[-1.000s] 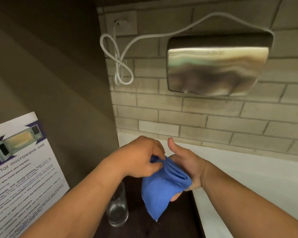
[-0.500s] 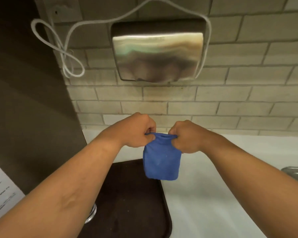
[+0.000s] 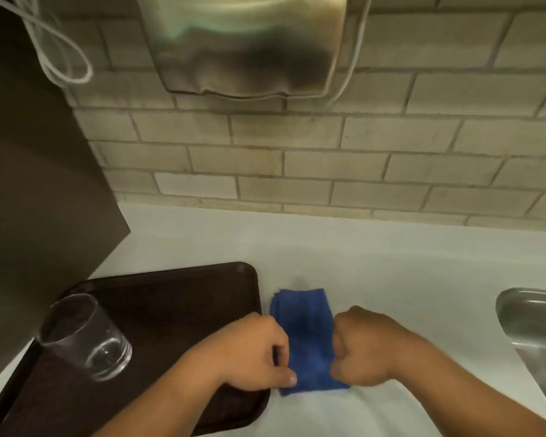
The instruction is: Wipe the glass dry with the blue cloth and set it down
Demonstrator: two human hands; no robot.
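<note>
The clear drinking glass (image 3: 85, 337) stands upright on the left part of a dark brown tray (image 3: 177, 307), untouched. The folded blue cloth (image 3: 306, 335) lies flat on the white counter just right of the tray. My left hand (image 3: 252, 354) pinches the cloth's near left edge. My right hand (image 3: 366, 345), fingers curled, grips its near right edge. Both hands rest low on the counter, well to the right of the glass.
A steel sink (image 3: 536, 335) sits at the right edge. A steel hand dryer (image 3: 243, 42) with a white cord (image 3: 60, 58) hangs on the brick wall above. A dark cabinet side (image 3: 35, 184) bounds the left. White counter (image 3: 391, 272) stretches behind the cloth.
The cloth, held up in the air between both hands before, has come down and now lies flat on the counter. My view has tilted down, bringing the glass and tray into sight.
</note>
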